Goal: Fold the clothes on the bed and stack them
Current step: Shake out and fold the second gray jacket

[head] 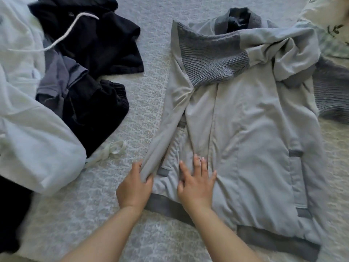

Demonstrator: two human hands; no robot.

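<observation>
A pale grey jacket with dark ribbed trim lies flat on the bed. Left hand pinches its folded sleeve; right hand presses flat, fingers spread. Best pull the sleeve straight before creasing.

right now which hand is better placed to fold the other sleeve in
Right. The right hand lies flat and free on the grey jacket, nearer the bunched sleeve; the left hand grips the folded sleeve.
</observation>
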